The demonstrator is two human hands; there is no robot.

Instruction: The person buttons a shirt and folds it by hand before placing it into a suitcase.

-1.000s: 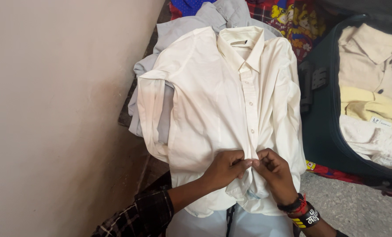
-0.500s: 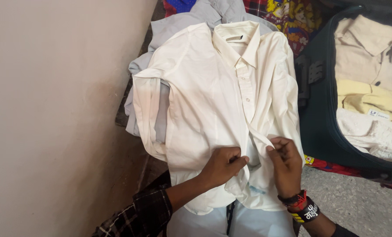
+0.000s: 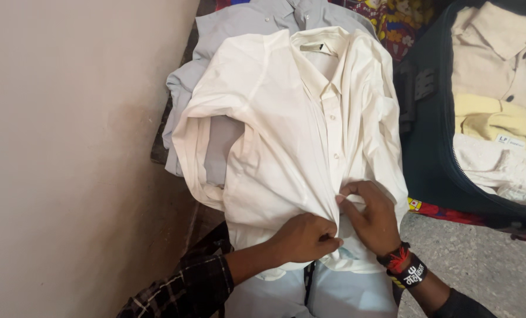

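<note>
Cream shirt [image 3: 286,135], one of them, lies front-up on a pile of clothes beside the pale plastered wall [image 3: 68,147], its collar toward the top of my view and its hem near my hands. I see thin, soft woven cloth, lightly creased, with a stiff pointed collar and a narrow button strip down the middle; I count three small pale buttons showing on it. My left hand [image 3: 304,238] is closed in a pinch on the left front edge low on the shirt, pulling the fabric into a taut ridge. My right hand [image 3: 372,215] rests just beside it, fingers curled and pressing on the opposite front edge, thumb tucked in; I read it as closed on the cloth, the two hands almost touching. One sleeve is folded loosely down the shirt's wall side. Under the shirt lies one grey shirt [image 3: 216,70], smooth and matte, spreading out toward the wall. On my right wrist sit two bands [image 3: 405,266], one red, one black. My left forearm wears a dark checked sleeve [image 3: 186,288]. Off to the right one dark green suitcase [image 3: 431,147] lies open, holding folded clothes in beige, yellow and white. Beyond the collar lies bright patterned cloth [image 3: 401,23].
</note>
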